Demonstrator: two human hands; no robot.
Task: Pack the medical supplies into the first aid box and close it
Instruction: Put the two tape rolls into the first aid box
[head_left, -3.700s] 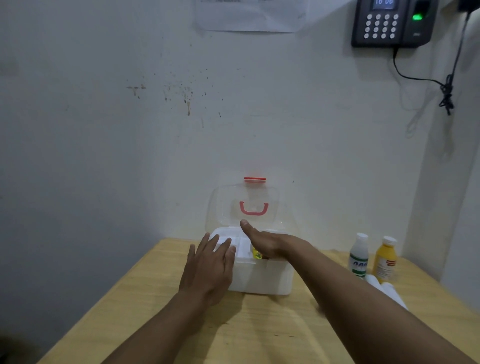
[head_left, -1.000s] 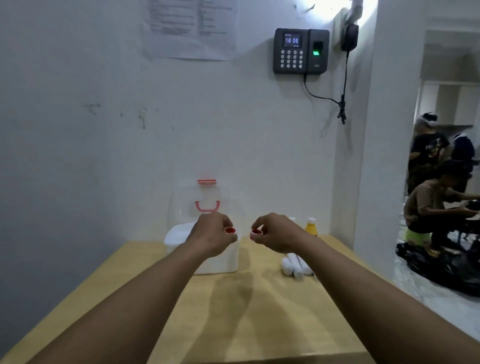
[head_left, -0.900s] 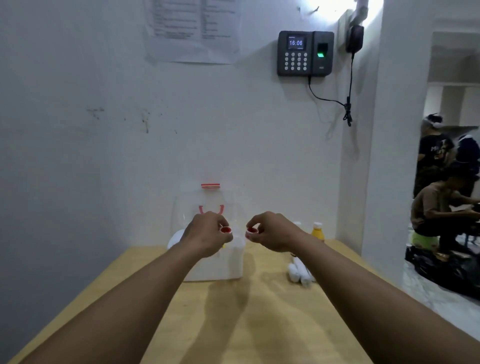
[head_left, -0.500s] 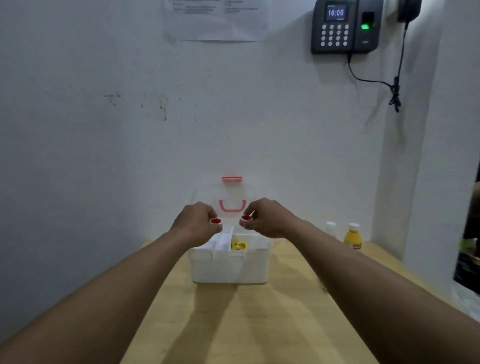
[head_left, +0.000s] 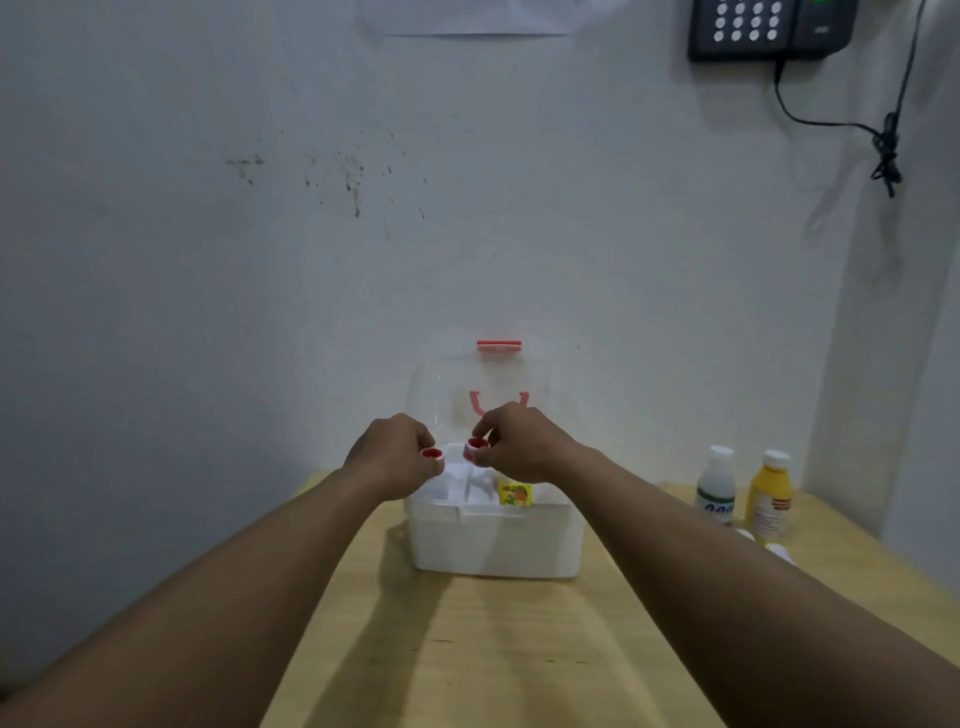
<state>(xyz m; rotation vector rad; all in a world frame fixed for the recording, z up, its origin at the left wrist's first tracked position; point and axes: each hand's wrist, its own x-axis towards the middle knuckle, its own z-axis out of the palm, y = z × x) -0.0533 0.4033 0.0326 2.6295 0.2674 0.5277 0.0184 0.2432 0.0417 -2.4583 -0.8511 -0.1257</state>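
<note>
A white first aid box (head_left: 493, 540) stands on the wooden table (head_left: 478, 649) by the wall, its clear lid (head_left: 441, 379) with a red latch upright. My left hand (head_left: 395, 457) pinches a small red and white roll (head_left: 432, 454) above the box's left side. Just beside it, my right hand (head_left: 519, 441) grips a second small red and white roll (head_left: 476, 447) over the box's middle. A small yellow packet (head_left: 514, 493) sits inside the box's white tray.
A white bottle (head_left: 716, 486) and a yellow bottle (head_left: 770, 493) stand to the right of the box, with white rolls (head_left: 776, 548) lying in front of them. A keypad device (head_left: 763, 28) with a dangling cable hangs on the wall.
The view has swung left and down, bringing the box to the centre. Both hands, each holding its roll, have moved from in front of the box to just above its open top.
</note>
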